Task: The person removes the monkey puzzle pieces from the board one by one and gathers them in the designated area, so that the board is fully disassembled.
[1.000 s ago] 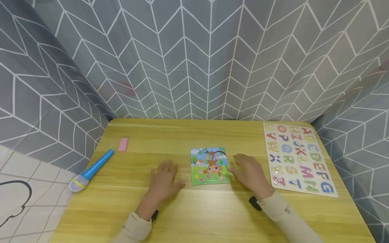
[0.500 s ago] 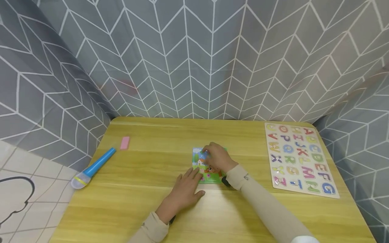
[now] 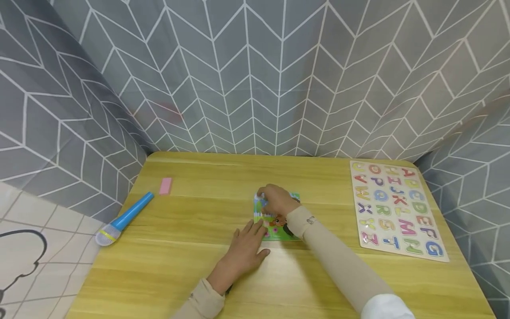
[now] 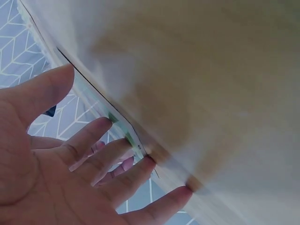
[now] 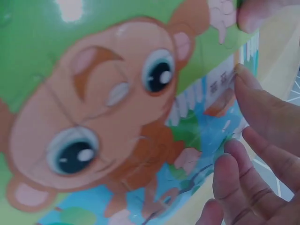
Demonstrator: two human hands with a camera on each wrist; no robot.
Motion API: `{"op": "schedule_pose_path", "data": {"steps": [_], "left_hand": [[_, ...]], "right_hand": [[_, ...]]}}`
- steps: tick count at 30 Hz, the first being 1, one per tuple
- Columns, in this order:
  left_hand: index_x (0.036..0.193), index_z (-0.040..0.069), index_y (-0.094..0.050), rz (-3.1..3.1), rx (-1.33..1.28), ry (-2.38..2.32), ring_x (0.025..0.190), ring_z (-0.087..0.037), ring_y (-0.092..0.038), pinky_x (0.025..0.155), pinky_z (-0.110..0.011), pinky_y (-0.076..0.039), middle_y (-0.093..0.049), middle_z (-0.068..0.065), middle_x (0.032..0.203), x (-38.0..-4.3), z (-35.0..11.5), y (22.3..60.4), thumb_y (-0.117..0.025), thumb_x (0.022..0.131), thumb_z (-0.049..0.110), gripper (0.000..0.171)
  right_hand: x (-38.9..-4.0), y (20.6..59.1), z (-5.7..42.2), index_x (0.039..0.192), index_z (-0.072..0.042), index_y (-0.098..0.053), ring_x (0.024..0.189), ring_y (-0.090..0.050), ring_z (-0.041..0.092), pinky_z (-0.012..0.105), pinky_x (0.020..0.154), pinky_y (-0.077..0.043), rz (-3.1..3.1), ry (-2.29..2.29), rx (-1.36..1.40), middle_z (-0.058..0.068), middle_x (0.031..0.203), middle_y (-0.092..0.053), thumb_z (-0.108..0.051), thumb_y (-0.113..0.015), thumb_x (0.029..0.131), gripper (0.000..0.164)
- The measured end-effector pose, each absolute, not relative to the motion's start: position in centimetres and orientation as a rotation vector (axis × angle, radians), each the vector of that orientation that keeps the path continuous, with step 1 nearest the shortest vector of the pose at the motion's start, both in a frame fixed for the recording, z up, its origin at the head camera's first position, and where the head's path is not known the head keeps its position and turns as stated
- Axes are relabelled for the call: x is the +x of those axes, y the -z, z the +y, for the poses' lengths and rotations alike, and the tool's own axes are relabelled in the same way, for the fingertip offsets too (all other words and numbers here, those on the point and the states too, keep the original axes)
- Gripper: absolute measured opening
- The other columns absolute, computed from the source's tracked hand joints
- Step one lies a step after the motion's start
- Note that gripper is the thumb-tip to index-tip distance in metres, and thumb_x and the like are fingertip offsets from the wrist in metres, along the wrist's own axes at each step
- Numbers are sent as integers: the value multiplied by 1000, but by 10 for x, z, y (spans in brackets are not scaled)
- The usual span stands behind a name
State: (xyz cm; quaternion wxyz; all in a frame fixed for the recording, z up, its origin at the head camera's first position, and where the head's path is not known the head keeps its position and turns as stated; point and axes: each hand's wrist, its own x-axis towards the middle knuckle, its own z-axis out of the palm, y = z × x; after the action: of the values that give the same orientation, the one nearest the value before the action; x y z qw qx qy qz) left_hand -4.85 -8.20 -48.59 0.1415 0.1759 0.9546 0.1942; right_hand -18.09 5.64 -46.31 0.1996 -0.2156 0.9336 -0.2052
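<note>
A square jigsaw puzzle (image 3: 280, 234) with a cartoon monkey lies mid-table, partly covered by both hands. My right hand (image 3: 277, 200) is over its upper left part, with bent fingers reaching down. In the right wrist view, the thumb and fingertips touch or nearly touch the puzzle (image 5: 136, 93) near its house picture, with a gap between them. My left hand (image 3: 244, 250) lies palm down with its fingers extended. Its fingertips reach the puzzle's lower left edge. In the left wrist view, those fingers (image 4: 136, 183) are spread along the edge; any grip by the right hand is partly hidden.
An alphabet board (image 3: 398, 210) with colourful letters lies at the right. To the left are a blue toy microphone (image 3: 124, 219) and a small pink block (image 3: 165, 186). A grey patterned curtain (image 3: 255, 79) hangs behind the wooden table (image 3: 207, 177).
My right hand has moved from beside the puzzle's right edge to over its upper left part. My left hand has come rightward to the puzzle's lower left edge. The view has shifted slightly.
</note>
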Motion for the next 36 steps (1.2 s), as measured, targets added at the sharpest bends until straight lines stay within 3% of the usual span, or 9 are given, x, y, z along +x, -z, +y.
{"op": "schedule_pose_path", "data": {"steps": [6,14,21,36], "left_hand": [[137,9,-55,2774,477,-604,145,-43,-40,106,-74,-38,-49,-14,153,-54,-78,482,-64,98,30,46],[133,11,-60,2791,483,-640,141,-45,-45,101,-75,-41,-53,-16,148,-58,-76,482,-66,97,27,40],[136,12,-60,2787,470,-648,142,-46,-43,102,-75,-40,-52,-17,150,-58,-76,482,-66,97,26,42],[143,20,-57,2776,485,-606,142,-46,-43,102,-75,-41,-51,-14,151,-60,-76,483,-65,98,28,46]], "right_hand": [[-185,462,52,125,-7,-67,103,-66,26,39,88,-58,2633,519,-611,10,117,-68,-13,-87,77,52],[-187,462,53,118,-6,-69,101,-65,25,39,90,-57,2645,485,-613,9,114,-67,-15,-86,79,44],[-189,463,52,120,-4,-67,110,-64,27,39,98,-56,2616,456,-631,9,118,-65,-15,-86,79,47],[-190,458,47,117,-4,-68,114,-64,28,40,99,-55,2647,347,-656,11,122,-66,-14,-89,75,48]]}}
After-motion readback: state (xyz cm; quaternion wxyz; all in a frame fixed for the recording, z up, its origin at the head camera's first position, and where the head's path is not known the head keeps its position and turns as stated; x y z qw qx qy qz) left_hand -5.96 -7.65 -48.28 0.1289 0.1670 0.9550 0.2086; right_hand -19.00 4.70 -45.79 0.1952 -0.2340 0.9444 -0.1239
